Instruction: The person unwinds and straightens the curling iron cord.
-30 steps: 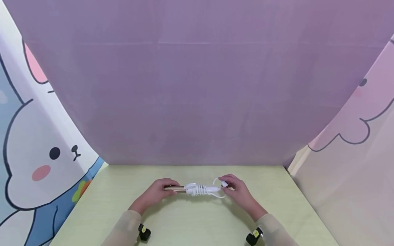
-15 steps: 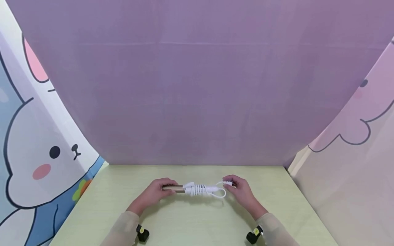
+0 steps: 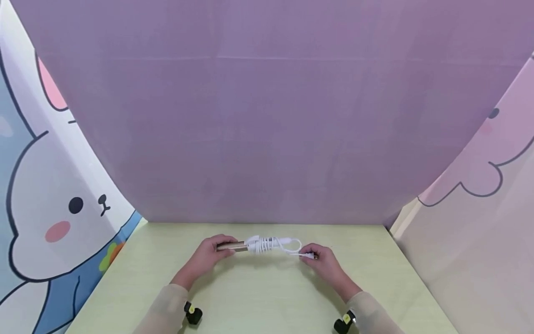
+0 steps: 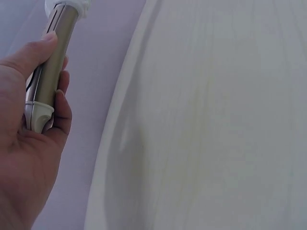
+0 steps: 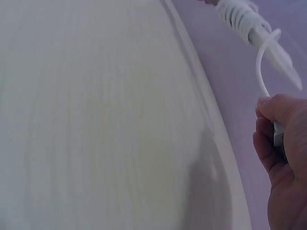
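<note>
A curling iron (image 3: 233, 247) with a gold barrel and a white handle lies level above the table. My left hand (image 3: 204, 257) grips its barrel; in the left wrist view the fingers wrap the barrel (image 4: 53, 67) near its white tip. White power cord (image 3: 263, 245) is wound in several turns round the handle. One free loop runs from the coils to my right hand (image 3: 326, 266), which holds the white plug (image 3: 309, 255) between thumb and fingers. In the right wrist view the plug (image 5: 278, 133) is partly hidden by that hand, and the handle (image 5: 276, 52) points toward it.
A pale wood-grain table (image 3: 267, 297) lies under both hands. Behind it rises a purple backdrop (image 3: 267, 139). A cartoon-printed curtain (image 3: 37, 195) hangs at the left, and a pink and white one (image 3: 467, 241) at the right.
The curling iron has moved away from me and slightly left with my left hand. My right hand first drew the plug rightward off the handle's end, then lowered it slightly toward me.
</note>
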Tool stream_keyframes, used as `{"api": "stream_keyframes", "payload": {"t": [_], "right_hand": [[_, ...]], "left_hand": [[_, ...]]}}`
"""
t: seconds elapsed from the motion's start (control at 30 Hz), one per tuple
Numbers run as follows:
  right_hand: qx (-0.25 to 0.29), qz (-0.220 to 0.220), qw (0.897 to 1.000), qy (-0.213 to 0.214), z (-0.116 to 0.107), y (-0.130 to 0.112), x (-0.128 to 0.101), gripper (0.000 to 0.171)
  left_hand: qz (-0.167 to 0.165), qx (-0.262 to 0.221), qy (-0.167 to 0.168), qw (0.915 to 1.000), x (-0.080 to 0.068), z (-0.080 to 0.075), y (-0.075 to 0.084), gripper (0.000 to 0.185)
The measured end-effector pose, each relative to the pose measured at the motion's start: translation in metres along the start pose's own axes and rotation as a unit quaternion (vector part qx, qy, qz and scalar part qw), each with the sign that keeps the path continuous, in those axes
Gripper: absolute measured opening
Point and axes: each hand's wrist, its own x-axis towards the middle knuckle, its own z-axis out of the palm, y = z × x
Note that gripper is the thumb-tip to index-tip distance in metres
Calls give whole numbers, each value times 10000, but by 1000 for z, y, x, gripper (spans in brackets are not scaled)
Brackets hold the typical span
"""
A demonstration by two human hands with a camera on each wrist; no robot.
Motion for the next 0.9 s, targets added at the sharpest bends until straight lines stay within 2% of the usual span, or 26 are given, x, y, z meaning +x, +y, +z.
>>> {"api": "stream_keyframes", "payload": {"t": [0.23,0.5,0.67,0.9], "right_hand": [[67,-148,9998,-76,5,-9,-5,14],[295,-641,9954,642,-2,-26,-1,11],[399,-436,9934,981,-9,-27,6,6],[436,-41,9920,1185,-14,-16,12,7]], "left_hand": [[-76,377,125,9992,2,2,-2,26],[18,468,-162,9988,-2,5,-1,24],[144,368,-345,9986,-4,8,1,25],[237,298,-477,9981,-6,10,5,26]]}}
